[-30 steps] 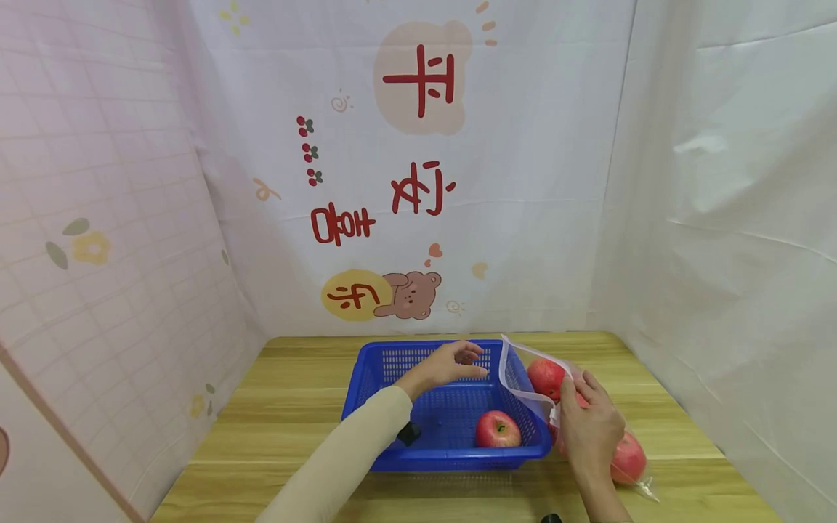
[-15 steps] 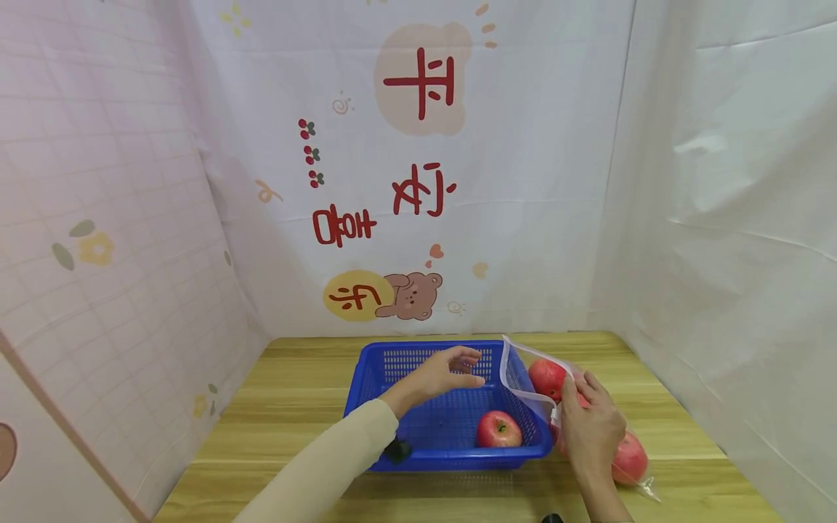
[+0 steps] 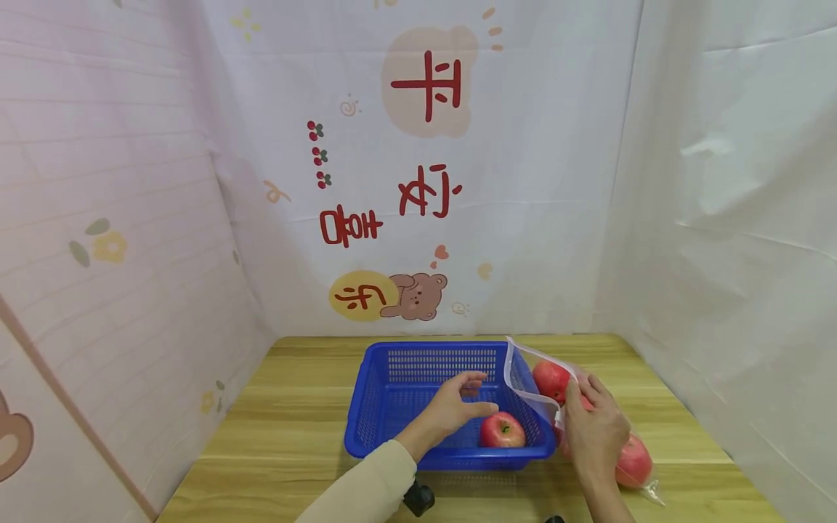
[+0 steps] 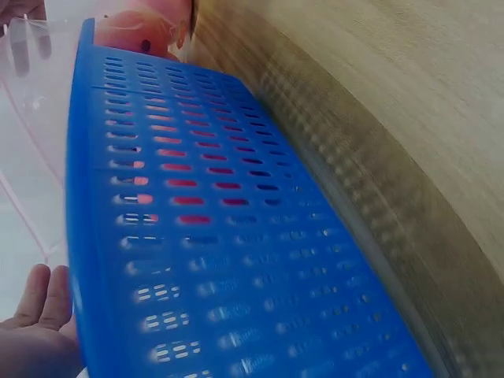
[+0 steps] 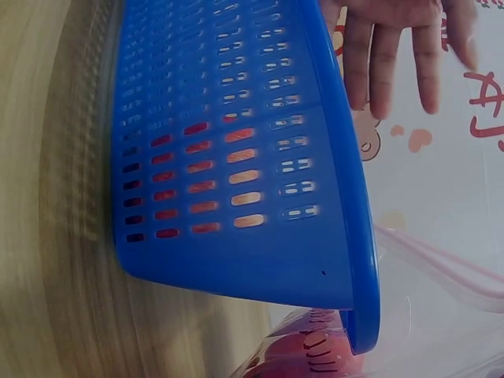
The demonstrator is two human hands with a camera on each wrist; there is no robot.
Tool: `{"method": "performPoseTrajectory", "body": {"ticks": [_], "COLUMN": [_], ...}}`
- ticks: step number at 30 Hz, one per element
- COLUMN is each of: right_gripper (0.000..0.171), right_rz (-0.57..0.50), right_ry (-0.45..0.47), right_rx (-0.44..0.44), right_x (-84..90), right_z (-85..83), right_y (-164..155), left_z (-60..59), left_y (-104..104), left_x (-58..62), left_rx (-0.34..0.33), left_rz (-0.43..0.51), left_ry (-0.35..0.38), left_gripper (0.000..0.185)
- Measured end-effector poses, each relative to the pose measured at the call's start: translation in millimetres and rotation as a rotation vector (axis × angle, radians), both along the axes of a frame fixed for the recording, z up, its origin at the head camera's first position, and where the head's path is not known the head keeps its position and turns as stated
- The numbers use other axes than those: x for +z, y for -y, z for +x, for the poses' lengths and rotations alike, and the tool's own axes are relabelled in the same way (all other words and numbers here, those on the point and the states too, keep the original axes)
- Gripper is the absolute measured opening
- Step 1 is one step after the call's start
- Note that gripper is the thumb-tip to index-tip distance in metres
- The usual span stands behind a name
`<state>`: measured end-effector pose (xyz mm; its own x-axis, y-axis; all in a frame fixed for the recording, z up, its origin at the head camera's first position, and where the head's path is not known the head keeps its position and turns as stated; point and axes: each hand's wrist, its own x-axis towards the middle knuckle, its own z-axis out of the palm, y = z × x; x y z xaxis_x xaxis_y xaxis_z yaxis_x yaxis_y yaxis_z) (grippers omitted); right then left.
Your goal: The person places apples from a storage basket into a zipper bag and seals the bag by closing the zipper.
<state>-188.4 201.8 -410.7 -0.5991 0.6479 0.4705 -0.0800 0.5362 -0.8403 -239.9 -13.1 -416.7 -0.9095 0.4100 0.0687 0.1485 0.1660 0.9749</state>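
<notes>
Lower centre of the frame: a left hand [image 3: 454, 407], fingers relaxed and apart, hovers inside a blue basket [image 3: 392, 407] beside a red apple [image 3: 502, 430]. At lower right, the right hand [image 3: 593, 428] pinches the rim of a clear bag [image 3: 523, 378] of apples on the worktop [image 3: 288, 428].

Basket [image 3: 392, 407] left half stands free — apple [image 3: 502, 430], bag [image 3: 523, 378] crowd its right.

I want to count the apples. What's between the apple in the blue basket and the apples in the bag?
In the head view, the basket's blue right wall stands between the apple inside it and the bagged apples, with the clear bag's open rim draped against it.
</notes>
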Motion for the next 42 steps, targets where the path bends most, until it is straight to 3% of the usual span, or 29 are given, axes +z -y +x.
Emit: {"method": "performPoseTrajectory", "body": {"ticks": [15, 42], "right_gripper": [0.036, 0.035], "right_rz": [0.004, 0.01], "right_ry": [-0.024, -0.017], "right_rx": [-0.002, 0.0], "right_x": [-2.4, -1.5], "right_z": [-0.9, -1.1], "right_y": [-0.6, -1.3], "left_z": [-5.5, -13.4], "left_y": [-20.1, -40.5], "left_x": [-13.2, -27.9], "left_rx": [-0.026, 0.001], "left_rz": [-0.12, -0.28], "left_ry": [0.021, 0.053], "left_gripper": [0.06, 0.061]}}
